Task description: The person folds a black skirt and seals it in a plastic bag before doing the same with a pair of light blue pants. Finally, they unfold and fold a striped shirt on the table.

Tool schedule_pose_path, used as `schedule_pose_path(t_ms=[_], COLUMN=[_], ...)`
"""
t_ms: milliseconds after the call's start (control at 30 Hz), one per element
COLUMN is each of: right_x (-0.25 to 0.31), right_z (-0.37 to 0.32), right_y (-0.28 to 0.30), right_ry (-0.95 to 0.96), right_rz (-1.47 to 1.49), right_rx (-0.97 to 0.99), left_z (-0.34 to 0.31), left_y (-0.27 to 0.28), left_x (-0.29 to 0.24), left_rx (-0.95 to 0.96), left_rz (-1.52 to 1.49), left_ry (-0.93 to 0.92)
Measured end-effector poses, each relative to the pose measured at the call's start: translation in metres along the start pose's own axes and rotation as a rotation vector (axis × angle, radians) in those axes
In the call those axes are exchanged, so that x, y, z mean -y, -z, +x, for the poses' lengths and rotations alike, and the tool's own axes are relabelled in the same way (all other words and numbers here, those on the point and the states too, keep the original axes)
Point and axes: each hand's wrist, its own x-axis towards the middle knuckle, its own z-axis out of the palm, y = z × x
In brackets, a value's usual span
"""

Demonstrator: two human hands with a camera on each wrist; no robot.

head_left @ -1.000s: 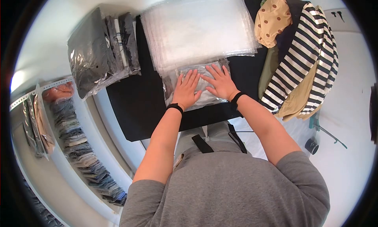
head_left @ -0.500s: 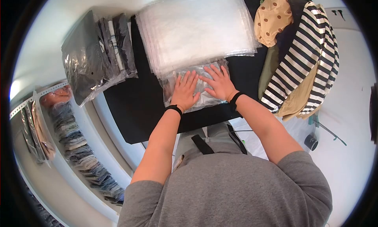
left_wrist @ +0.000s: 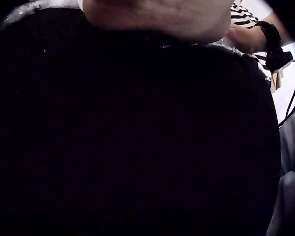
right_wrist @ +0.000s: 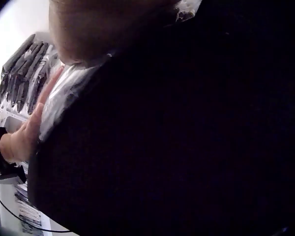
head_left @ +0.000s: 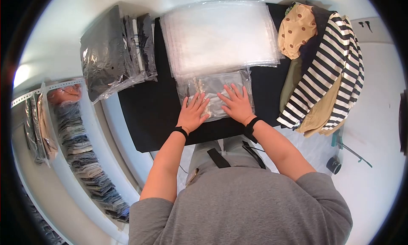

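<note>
A clear plastic bag with pale grey folded fabric inside [head_left: 219, 84] lies flat near the front of the black table. The left hand [head_left: 193, 112] rests on its left front part, fingers spread. On its right front part lies the right hand [head_left: 238, 104], also with fingers spread and straight. Neither hand grips anything. In the left wrist view the left hand [left_wrist: 160, 17] shows only as its heel above the dark table. The right wrist view shows the heel of the right hand [right_wrist: 101, 29] and, at the left, the left hand [right_wrist: 27, 135] against the plastic.
A stack of clear empty bags [head_left: 221, 36] lies behind the filled bag. Bagged dark garments [head_left: 104, 53] stand at the back left. Striped clothing [head_left: 323, 70] and a dotted tan cloth [head_left: 297, 30] are heaped on the right. A shelf of folded packs [head_left: 85, 147] stands at the left.
Both hands have slid toward the person over the bag and moved a little apart, uncovering its middle and back. The whole head view has shifted slightly.
</note>
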Motion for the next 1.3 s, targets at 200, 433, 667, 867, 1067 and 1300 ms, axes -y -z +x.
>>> schedule_pose_path(t_ms=[200,433,667,867,1067,1300], right_x=[-0.004,-0.005,-0.006,-0.025,-0.034,-0.039], right_z=[0.001,0.003,-0.003,-0.062,-0.084,-0.076], right_y=[-0.01,-0.01,0.021,0.042,0.012,0.033], right_ry=[-0.002,0.005,0.044,0.098,-0.124,-0.353], right_rz=[0.025,0.02,0.108,0.115,0.364,0.564], right_rx=[0.026,0.023,0.064,0.157,-0.041,-0.08], left_z=[0.001,0.001,-0.003,-0.046,-0.053,-0.043], left_y=[-0.011,-0.012,0.003,0.021,0.004,0.041], left_x=[0.003,0.004,0.004,0.006,0.002,0.003], left_rx=[0.046,0.017,-0.016,-0.018,-0.131,-0.198], left_rz=[-0.006,0.02,-0.031,-0.167,-0.176,-0.292], left_ry=[0.021,0.01,-0.007,-0.11,0.037,0.114])
